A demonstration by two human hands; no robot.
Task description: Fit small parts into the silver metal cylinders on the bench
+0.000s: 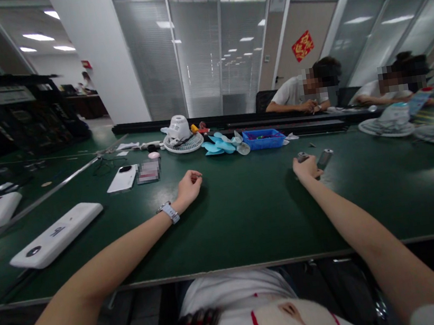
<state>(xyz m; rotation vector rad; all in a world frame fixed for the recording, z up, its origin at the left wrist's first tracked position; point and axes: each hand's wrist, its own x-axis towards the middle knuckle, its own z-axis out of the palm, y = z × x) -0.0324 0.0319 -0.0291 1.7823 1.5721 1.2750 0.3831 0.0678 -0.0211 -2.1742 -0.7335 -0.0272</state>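
Note:
My right hand (306, 166) is at the right of the green table (249, 222), its fingers closed round a grey metal cylinder (302, 156). A second grey cylinder (325, 158) stands tilted just right of those fingers; whether they touch it I cannot tell. Both look like battery cells or small motors. Resting on the tabletop at centre left, my left hand (190, 186) has its fingers curled in toward the thumb, with nothing visible in them. A watch with a pale strap (169, 211) is on that wrist. Light blue fan blades (220, 144) lie beyond the hands.
At the back are a white fan head (181, 135) and a blue basket (264, 139) with small parts. A white phone (122, 178) and a long white device (58, 234) lie left. More fan parts (387, 121) sit at right. A person (299, 93) works across the table.

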